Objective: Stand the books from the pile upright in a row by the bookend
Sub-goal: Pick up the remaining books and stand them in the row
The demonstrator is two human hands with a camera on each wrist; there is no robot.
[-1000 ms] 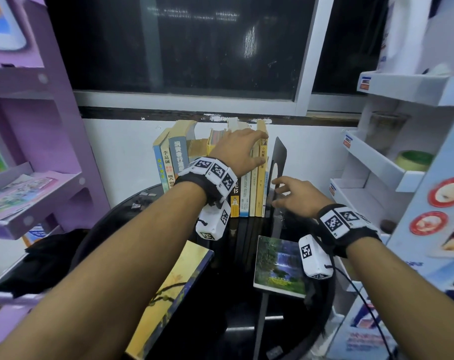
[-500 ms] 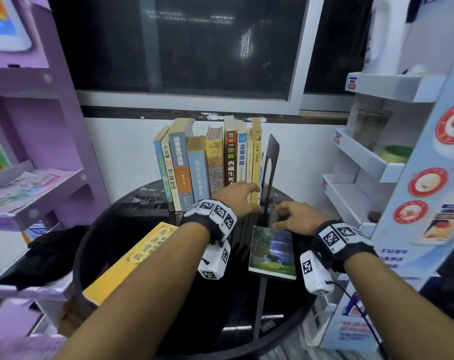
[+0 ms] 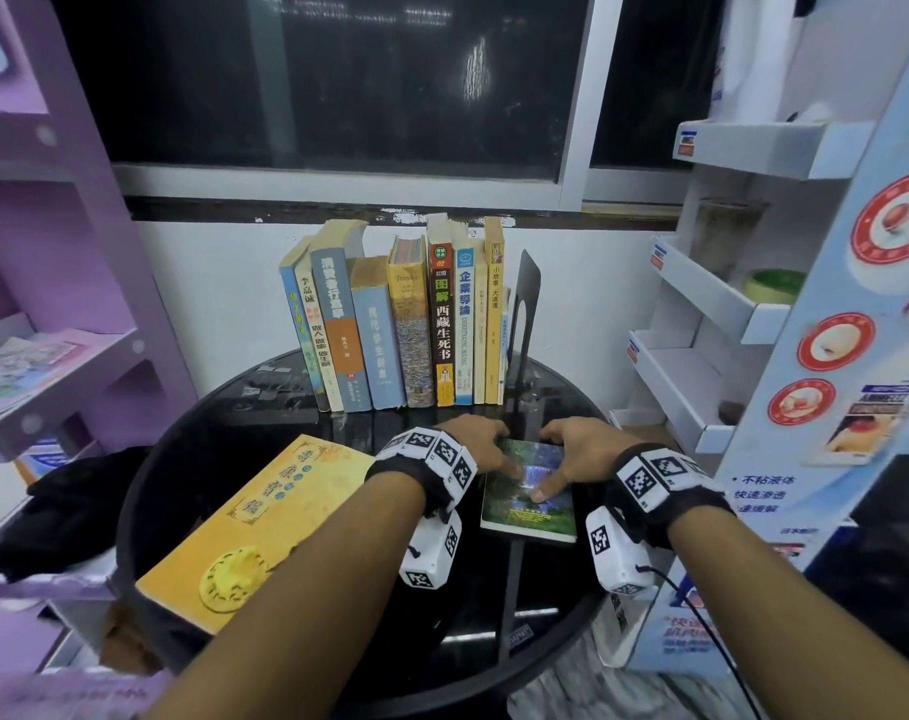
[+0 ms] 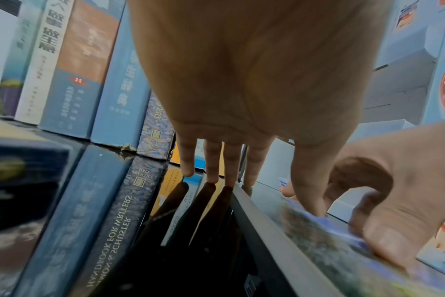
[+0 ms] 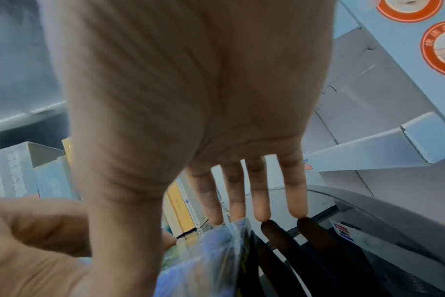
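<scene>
Books (image 3: pixel 411 319) numbering about ten are being held upright in a row against the black bookend (image 3: pixel 524 304) at the back of the round counter (image 3: pixel 192 449); the leftmost few are leaning slightly. Two books are being left flat: a green-covered book (image 3: pixel 530 504) in front of the bookend, and a larger yellow book (image 3: pixel 255 527) well to its left. The green-covered book is being grasped from both sides. The left hand (image 3: pixel 481 444) is being set with its thumb on the cover and fingertips (image 4: pixel 212 176) down at the book's far left edge; the right hand (image 3: pixel 572 454) is being set likewise at the right edge. Both grips are being closed lightly on that book. Judged progress: mostly done, two books remaining.
</scene>
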